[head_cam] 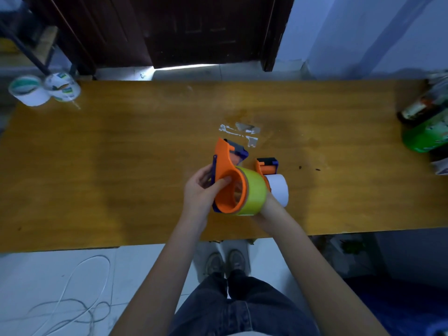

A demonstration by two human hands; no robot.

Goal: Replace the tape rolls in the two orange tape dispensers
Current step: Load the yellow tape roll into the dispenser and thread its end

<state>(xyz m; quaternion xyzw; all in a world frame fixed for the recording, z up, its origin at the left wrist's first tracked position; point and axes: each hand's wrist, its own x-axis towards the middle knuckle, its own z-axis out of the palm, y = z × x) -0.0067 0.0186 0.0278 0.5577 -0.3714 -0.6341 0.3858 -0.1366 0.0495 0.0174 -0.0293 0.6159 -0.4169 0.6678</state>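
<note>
Probably a home room: wooden table [121, 166], dark door [206, 30], tiled floor [60, 275].

A single wide-angle head camera looks steeply forward and down from above a standing person, close over both forearms, taking in the whole wooden table [121, 166], floor [150, 263] and the door [194, 30] beyond.

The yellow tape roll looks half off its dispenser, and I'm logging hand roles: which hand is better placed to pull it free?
Probably the right hand: it cups the yellow tape roll from below on its open side. The left hand is occupied gripping the orange dispenser.
</note>
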